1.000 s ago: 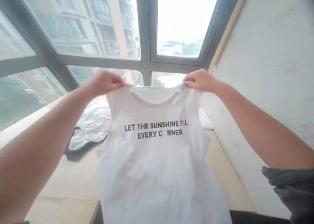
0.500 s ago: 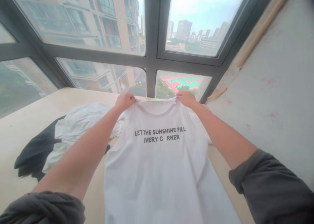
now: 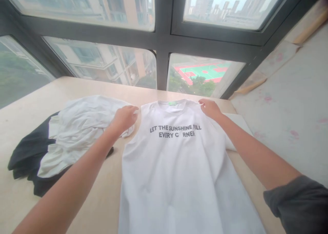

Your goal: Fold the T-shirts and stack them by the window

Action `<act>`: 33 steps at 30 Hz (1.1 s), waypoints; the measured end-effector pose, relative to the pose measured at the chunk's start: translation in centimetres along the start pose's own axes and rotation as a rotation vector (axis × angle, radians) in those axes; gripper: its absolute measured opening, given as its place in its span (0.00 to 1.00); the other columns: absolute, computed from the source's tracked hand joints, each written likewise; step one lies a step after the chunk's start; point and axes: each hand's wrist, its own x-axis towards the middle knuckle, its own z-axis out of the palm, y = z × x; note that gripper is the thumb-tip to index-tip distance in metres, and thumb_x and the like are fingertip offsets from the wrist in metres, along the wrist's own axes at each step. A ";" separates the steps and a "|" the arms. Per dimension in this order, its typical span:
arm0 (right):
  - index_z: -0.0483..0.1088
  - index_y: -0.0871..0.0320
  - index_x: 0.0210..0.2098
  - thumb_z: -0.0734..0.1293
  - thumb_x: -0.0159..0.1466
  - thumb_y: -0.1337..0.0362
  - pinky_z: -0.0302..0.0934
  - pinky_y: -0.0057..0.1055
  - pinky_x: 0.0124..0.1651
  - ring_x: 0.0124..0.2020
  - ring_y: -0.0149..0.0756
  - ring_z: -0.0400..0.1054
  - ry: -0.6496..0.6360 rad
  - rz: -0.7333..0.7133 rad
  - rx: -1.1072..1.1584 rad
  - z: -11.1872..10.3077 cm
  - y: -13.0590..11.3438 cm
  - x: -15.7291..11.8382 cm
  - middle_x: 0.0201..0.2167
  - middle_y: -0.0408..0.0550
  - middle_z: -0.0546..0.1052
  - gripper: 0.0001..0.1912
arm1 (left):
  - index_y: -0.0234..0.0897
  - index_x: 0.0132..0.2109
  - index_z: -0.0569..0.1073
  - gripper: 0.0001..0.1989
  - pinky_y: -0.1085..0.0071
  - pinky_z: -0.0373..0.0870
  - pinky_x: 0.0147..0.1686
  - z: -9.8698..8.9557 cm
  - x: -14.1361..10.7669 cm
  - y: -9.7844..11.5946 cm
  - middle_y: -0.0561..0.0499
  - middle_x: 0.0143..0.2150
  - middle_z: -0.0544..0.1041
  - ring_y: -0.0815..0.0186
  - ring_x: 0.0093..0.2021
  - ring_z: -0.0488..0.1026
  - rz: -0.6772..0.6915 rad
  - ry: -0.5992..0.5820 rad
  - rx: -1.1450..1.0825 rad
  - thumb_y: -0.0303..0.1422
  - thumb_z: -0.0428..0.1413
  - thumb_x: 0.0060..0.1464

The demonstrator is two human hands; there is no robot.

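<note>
A white T-shirt lies spread on the wooden surface with its printed front up and its neckline towards the window. Dark letters on its chest read "LET THE SUNSHINE FILL EVERY C RNER", with a gap in the last word. A green label shows inside the collar. My left hand hovers just left of the shirt's left shoulder, fingers loosely bent and holding nothing. Over the other shoulder is my right hand, its fingers apart; whether they touch the cloth I cannot tell. No sleeve shows spread out on the left side.
Left of the shirt is a crumpled heap of white clothes on top of black cloth. A flat white folded piece lies at the right, partly behind my forearm. Grey-framed windows border the far edge; a patterned wall rises at right.
The shirt has come down from between my hands and now lies flat. Both hands have let go of its shoulders and moved slightly apart. The view has tilted downward.
</note>
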 end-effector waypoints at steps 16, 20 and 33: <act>0.67 0.53 0.58 0.59 0.66 0.63 0.62 0.48 0.62 0.59 0.44 0.67 0.070 -0.183 0.292 1.0 -2.0 -24.2 0.56 0.50 0.74 0.21 | 0.38 0.39 0.75 0.16 0.68 0.68 0.39 1.1 -14.1 1.7 0.47 0.40 0.79 0.59 0.38 0.75 -0.374 -0.124 -0.220 0.45 0.52 0.52; 0.68 0.54 0.57 0.59 0.66 0.60 0.62 0.47 0.62 0.58 0.44 0.67 0.103 -0.080 0.292 0.2 0.2 -28.4 0.56 0.51 0.74 0.21 | 0.38 0.33 0.73 0.14 0.66 0.67 0.39 0.7 -13.7 1.5 0.47 0.33 0.78 0.56 0.37 0.75 -0.495 -0.090 -0.211 0.45 0.51 0.52; 0.68 0.53 0.56 0.61 0.64 0.50 0.70 0.44 0.49 0.44 0.45 0.75 0.054 0.424 0.397 0.1 4.7 -43.7 0.49 0.54 0.76 0.24 | 0.38 0.60 0.65 0.30 0.65 0.76 0.34 0.1 -27.3 7.3 0.47 0.37 0.82 0.59 0.33 0.80 -0.694 -0.147 -0.562 0.49 0.53 0.55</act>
